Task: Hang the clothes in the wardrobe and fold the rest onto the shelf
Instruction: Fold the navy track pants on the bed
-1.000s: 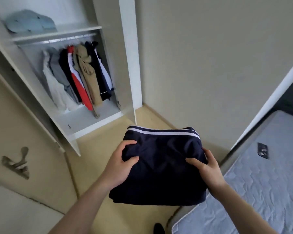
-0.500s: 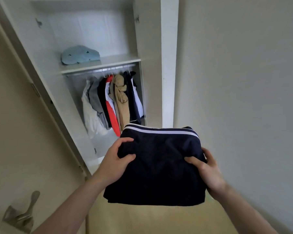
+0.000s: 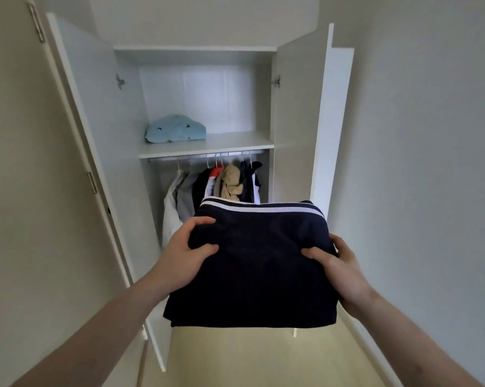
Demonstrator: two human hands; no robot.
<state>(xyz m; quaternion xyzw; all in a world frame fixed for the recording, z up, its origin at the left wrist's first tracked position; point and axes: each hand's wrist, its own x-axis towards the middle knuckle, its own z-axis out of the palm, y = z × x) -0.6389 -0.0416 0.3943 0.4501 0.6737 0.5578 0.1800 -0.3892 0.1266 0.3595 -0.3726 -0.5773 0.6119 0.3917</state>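
While thumbs press on top, left hand (image 3: 183, 259) and right hand (image 3: 344, 268) grip folded navy garment (image 3: 258, 269).

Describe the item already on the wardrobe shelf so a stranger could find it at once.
Look inside the open wardrobe, at the shelf above the hanging clothes. On its left side lies one folded light blue cloth with small dark marks, alone there.

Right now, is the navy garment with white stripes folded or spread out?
Folded: the navy white-striped garment forms a compact layered rectangle, gripped by left hand and right hand.
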